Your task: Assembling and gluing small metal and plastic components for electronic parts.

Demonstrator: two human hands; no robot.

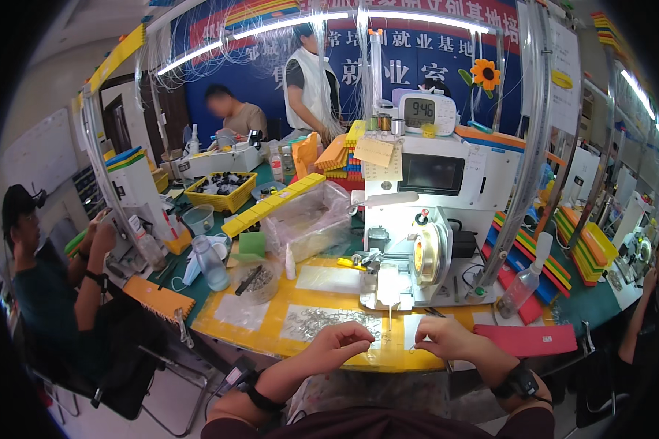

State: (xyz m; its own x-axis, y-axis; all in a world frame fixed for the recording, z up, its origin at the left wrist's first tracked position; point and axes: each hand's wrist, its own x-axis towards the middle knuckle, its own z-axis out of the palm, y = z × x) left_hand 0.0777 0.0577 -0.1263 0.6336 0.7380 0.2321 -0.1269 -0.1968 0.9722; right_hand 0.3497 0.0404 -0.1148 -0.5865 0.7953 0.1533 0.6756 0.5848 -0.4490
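Observation:
Both my hands are over the front edge of the yellow-covered table, a small gap between them. My left hand [338, 345] has thumb and forefinger pinched together, beside a pile of small thin metal pieces [322, 322] spread on a white sheet. What the pinch holds is too small to make out. My right hand [447, 338] is also pinched, with a tiny pale speck at its fingertips that I cannot name. Just beyond the hands stands a white bench machine [432, 186] with a lit metal work area [389, 282] and a wire spool [428, 254].
Left of the pile are a clear round tub [255, 284], a small white bottle [290, 262] and a clear plastic bottle [211, 263]. A red board [526, 341] and a squeeze bottle [521, 289] lie to the right. A co-worker [58, 271] sits at far left.

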